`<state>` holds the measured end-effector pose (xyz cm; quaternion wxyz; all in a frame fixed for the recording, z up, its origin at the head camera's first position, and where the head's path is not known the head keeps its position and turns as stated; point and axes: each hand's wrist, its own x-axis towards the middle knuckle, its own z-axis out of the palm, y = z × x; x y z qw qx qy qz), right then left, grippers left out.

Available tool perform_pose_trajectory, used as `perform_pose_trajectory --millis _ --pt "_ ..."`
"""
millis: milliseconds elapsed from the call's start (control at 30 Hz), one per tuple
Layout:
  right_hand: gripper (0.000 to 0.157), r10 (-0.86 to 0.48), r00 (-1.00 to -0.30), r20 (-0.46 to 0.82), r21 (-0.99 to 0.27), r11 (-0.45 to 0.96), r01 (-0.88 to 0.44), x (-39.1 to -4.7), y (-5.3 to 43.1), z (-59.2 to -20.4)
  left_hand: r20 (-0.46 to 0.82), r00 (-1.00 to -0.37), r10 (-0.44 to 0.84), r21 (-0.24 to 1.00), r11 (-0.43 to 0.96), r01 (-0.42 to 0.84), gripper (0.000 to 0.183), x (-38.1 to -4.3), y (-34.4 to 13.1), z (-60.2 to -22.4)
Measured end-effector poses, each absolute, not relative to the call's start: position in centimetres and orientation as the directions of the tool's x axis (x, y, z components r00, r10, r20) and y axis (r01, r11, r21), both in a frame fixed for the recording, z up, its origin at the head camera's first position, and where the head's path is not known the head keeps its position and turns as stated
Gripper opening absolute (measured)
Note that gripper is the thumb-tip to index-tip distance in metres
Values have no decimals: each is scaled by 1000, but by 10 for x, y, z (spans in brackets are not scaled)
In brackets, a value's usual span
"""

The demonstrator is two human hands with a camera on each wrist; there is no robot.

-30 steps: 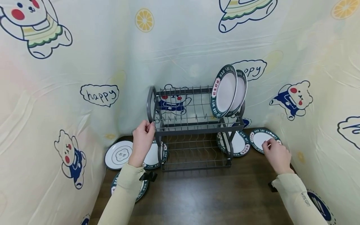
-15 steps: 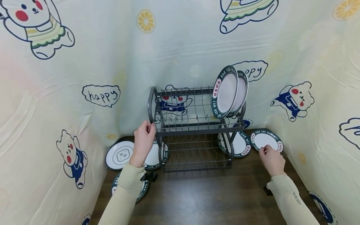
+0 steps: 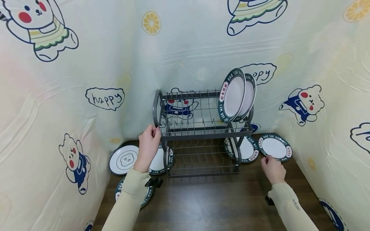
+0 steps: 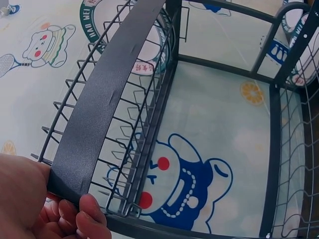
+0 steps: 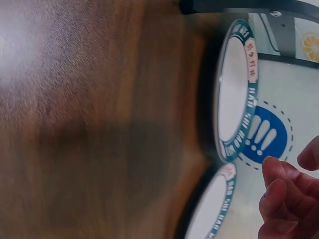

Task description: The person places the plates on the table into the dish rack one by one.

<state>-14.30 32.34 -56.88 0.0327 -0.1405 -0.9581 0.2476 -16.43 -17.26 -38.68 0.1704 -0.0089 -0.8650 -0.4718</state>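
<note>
A dark two-tier dish rack (image 3: 205,136) stands against the back cloth. My left hand (image 3: 148,146) grips the left end of its upper front bar; the left wrist view shows the fingers curled under that flat bar (image 4: 99,99). Two green-rimmed plates (image 3: 232,96) stand upright at the right end of the upper tier. My right hand (image 3: 273,169) is just in front of a plate (image 3: 276,148) lying on the table at the far right. In the right wrist view its fingers (image 5: 274,194) are loosely bent, the thumb apart, with nothing held.
Another plate (image 3: 247,149) lies partly behind the rack's right side. On the left, a plate lies bottom up (image 3: 122,160), with a second plate (image 3: 157,163) beside the rack and a third (image 3: 148,194) partly under the left forearm. Patterned cloth (image 3: 199,48) encloses the brown table (image 3: 202,202).
My right hand has moved left and toward me, uncovering more of the far-right plate. My left hand keeps its grip on the rack, and the plates stay in place.
</note>
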Motion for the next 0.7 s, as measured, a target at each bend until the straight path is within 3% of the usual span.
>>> perform_pose_trajectory --millis 700 --pt "39 285 -940 -186 -500 796 341 -161 308 -612 307 -941 -139 803 569 178 25 -165 -173 -387"
